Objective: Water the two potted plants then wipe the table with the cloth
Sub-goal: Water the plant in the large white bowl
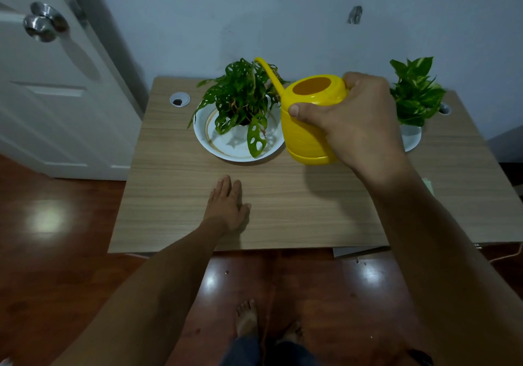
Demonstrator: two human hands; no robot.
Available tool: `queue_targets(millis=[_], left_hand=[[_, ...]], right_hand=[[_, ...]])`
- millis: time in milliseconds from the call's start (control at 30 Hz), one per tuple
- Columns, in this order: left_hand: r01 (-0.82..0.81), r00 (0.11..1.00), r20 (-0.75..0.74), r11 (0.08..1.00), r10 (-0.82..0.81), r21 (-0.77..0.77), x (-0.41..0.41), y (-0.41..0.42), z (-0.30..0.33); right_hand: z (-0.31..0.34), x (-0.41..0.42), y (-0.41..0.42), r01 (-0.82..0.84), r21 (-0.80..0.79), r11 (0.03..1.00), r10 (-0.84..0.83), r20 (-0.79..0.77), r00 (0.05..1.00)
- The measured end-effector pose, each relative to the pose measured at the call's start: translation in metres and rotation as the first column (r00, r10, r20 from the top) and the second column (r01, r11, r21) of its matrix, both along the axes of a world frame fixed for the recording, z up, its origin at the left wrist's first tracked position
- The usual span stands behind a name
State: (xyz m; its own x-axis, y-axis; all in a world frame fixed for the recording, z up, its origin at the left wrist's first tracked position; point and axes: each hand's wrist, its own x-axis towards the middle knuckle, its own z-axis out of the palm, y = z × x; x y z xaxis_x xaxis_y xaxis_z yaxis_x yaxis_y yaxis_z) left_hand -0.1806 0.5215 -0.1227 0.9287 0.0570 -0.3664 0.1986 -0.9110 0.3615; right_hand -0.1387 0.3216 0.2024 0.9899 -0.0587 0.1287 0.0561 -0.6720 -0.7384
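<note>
While left hand [227, 205] lies flat, fingers extended, right hand [351, 119] grips watering can [308, 128].

Yellow watering can [308, 128] held beside holey-leaved plant [240, 96]; variegated plant [416, 94] right.

A rectangular table [283, 210] with a light wood-grain laminate top stands against the wall. Near its far left corner sits a round silver cable grommet [180, 100]; a second grommet [445, 109] shows at the far right, half hidden by leaves. A wide white ceramic dish with a gold ring [226, 146] rests left of centre, and a smaller white dish [411, 136] lies to the right. The person's left hand [227, 205] lies flat, palm down, on the near part.
</note>
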Motion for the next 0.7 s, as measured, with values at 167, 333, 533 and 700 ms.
queue_targets(millis=[167, 333, 533, 700], left_hand=[[0.000, 1.000, 0.004, 1.000, 0.000, -0.005, 0.000, 0.000, 0.000], [0.007, 1.000, 0.011, 1.000, -0.007, 0.000, -0.001, 0.000, 0.001], [0.003, 1.000, 0.006, 1.000, -0.003, -0.006, -0.001, -0.001, 0.002], [0.004, 1.000, -0.014, 1.000, -0.004, 0.000, 0.001, -0.001, 0.005]], right_hand=[[0.002, -0.002, 0.002, -0.029, 0.063, 0.998, 0.031, -0.034, 0.999], [0.002, -0.006, 0.002, -0.042, 0.075, 0.996, 0.048, -0.079, 0.996], [0.003, -0.011, -0.005, -0.050, 0.079, 0.996, 0.059, -0.114, 0.992], [-0.001, -0.010, -0.013, -0.004, 0.058, 0.998, 0.010, -0.105, 0.994]])
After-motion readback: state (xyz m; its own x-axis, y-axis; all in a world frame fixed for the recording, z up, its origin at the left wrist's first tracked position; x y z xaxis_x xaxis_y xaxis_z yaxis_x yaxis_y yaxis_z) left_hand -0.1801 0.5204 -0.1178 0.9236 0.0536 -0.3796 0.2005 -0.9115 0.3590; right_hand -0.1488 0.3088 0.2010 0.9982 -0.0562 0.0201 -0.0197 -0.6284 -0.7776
